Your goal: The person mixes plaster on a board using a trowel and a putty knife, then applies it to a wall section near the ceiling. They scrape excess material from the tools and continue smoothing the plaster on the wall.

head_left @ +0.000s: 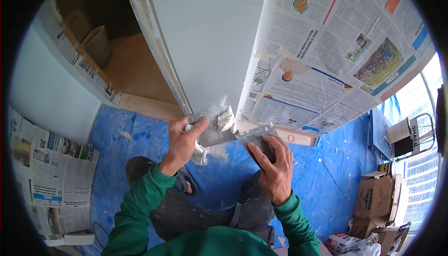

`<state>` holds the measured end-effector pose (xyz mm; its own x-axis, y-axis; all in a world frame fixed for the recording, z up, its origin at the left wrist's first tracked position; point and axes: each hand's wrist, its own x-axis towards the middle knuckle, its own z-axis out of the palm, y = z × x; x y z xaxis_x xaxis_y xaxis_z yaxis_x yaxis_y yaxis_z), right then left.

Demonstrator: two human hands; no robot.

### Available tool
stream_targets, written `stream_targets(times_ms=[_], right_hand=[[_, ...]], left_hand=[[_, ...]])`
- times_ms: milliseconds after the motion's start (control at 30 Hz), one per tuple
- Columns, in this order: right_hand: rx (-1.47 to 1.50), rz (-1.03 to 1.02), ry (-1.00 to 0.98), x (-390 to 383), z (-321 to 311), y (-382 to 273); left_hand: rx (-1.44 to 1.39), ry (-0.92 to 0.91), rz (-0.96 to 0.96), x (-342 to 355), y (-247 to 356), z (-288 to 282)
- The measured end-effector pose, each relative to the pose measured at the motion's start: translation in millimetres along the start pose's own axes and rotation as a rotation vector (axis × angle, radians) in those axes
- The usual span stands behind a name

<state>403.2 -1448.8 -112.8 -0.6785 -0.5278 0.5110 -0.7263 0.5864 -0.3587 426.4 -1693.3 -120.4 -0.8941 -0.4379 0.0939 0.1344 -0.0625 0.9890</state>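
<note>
1. Putty plate (215, 132), a flat grey metal sheet, is held out in front of the body at the foot of a pale wall panel (210, 41), its face tipped toward the camera.
2. White putty (226, 120) sits in a lump near the plate's right edge; another white clump (199, 154) hangs just below the left hand.
3. The left hand (181, 139) grasps the plate by its left side, thumb laid across the face.
4. The right hand (275, 160) grips a smeared grey scraper (247, 137), fingers spread over its dark part; its upper left corner is close to the plate's lower right corner, and whether they touch I cannot tell.
5. Green sleeves (148, 190) cover both forearms, above dark trousers (205, 216).
6. Blue sheeting (317, 172) covers the floor, flecked with pale spots.
7. Newspaper (322, 88) masks the surface right of the panel; more newspaper (63, 181) lies at the lower left.
8. A dark opening (126, 18) stands left of the panel, and cardboard boxes (374, 197) are piled at the far right.
</note>
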Motion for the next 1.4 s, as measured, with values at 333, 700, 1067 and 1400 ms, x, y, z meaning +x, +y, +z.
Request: stream_targets(times_ms=[333,700,1067,1400], right_hand=[[0.014,0.005,-0.076,2.1,23.2,-10.8],[0.888,0.741,0.495,65.8,114.2,-33.5],[0.588,0.643,0.693,122.6,145.7,-74.4],[0.431,0.527,0.599,121.7,170.0,-80.1]], left_hand=[[0.198,0.209,0.226,1.8,9.4,-16.9],[-0.2,0.412,0.316,37.4,30.4,-82.2],[-0.197,0.396,0.31,35.2,28.2,-101.9],[-0.251,0.413,0.261,35.7,31.5,-101.3]])
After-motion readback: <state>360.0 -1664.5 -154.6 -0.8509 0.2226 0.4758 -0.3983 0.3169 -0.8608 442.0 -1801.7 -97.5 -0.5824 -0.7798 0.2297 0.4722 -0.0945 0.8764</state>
